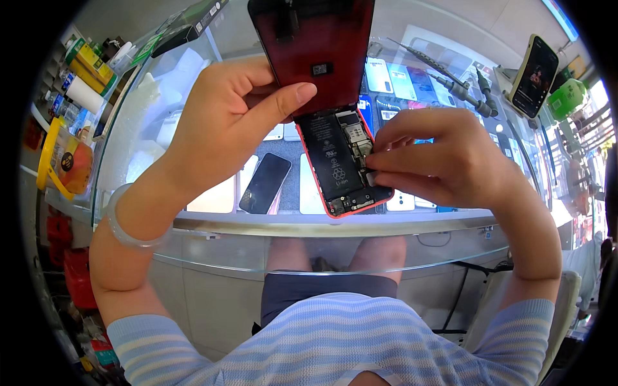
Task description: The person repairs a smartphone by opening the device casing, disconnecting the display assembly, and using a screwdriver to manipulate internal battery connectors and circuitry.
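Note:
An opened phone with a red rim (331,151) lies angled over the glass counter, showing its black battery, metal parts and boards. Its dark screen panel (309,42) stands raised from the top end. My left hand (232,122) grips that panel, thumb across its lower left, fingers behind it. My right hand (438,157) is closed at the right side of the phone body, fingertips pressed together over the inner parts beside the battery; whether they pinch a small part cannot be made out. A black phone (264,183) lies under the glass, left of the open one.
Rows of phones fill the glass display case (322,228). A phone on a stand (533,74), tools (450,83) and a green bottle (566,100) are at the right. A black box (187,26), spray can (89,64) and yellow tub (67,161) are at the left.

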A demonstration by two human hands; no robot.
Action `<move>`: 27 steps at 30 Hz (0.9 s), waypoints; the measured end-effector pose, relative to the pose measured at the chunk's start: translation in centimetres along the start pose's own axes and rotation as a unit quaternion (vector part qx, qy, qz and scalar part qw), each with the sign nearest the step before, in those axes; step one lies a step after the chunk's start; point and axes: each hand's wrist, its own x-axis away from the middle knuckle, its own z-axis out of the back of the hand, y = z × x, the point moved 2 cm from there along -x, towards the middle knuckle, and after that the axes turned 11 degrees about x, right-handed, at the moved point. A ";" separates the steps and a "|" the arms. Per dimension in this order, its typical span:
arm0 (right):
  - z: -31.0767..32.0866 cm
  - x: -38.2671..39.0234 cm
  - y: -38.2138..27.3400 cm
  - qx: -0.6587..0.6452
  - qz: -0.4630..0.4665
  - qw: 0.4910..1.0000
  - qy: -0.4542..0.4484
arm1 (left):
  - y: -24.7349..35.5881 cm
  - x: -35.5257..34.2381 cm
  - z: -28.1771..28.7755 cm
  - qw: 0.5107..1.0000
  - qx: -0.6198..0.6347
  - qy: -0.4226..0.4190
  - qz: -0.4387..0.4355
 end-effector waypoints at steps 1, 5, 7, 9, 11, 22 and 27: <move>-0.1 0.0 -0.2 0.004 0.000 1.000 0.009 | 0.0 -0.1 0.1 1.000 -0.003 0.005 0.003; 0.3 -0.1 -0.7 0.045 0.007 0.999 0.013 | 0.1 -0.5 0.5 0.999 -0.027 0.020 -0.042; 0.7 -0.4 -0.6 0.053 -0.005 0.998 0.026 | -0.1 -0.6 1.1 0.995 -0.050 0.042 -0.078; 0.8 -0.3 -0.3 0.060 -0.011 0.997 0.038 | 0.5 -0.8 2.1 0.982 -0.171 0.036 -0.069; 0.9 -0.2 0.2 0.064 -0.011 0.997 0.050 | 0.3 -1.0 2.7 0.969 -0.235 0.038 -0.070; 0.1 -0.1 0.1 -0.001 -0.008 1.000 -0.016 | -1.0 -1.5 3.0 0.957 -0.279 -0.027 -0.070; -0.1 -0.2 -0.2 -0.027 -0.012 1.000 0.003 | -1.5 -1.7 2.9 0.933 -0.346 -0.056 -0.083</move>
